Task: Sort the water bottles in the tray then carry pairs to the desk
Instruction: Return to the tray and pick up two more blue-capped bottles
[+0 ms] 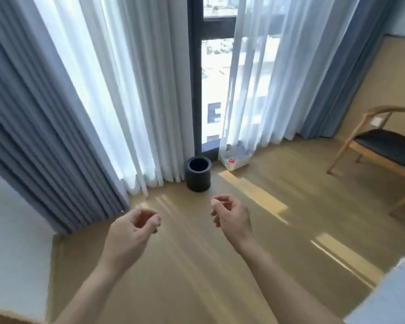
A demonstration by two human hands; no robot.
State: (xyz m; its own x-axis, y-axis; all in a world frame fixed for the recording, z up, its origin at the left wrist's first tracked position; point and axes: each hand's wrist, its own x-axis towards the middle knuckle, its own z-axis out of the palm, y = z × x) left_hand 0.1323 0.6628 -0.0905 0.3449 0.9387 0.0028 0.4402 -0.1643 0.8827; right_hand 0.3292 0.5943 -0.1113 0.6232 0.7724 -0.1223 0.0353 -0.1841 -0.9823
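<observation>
A white tray point(237, 165) sits on the floor by the window, at the foot of the sheer curtain. Several clear water bottles point(236, 152) lie in it, partly hidden by the curtain hem. My left hand point(132, 232) and my right hand point(230, 215) are stretched out in front of me above the wooden floor, well short of the tray. Both hands have loosely curled fingers and hold nothing.
A black round bin point(198, 174) stands on the floor just left of the tray. A wooden chair point(384, 148) with a dark seat is at the right. Grey and sheer curtains point(136, 101) hang along the window. White surfaces point(12, 230) edge the view at lower left and right.
</observation>
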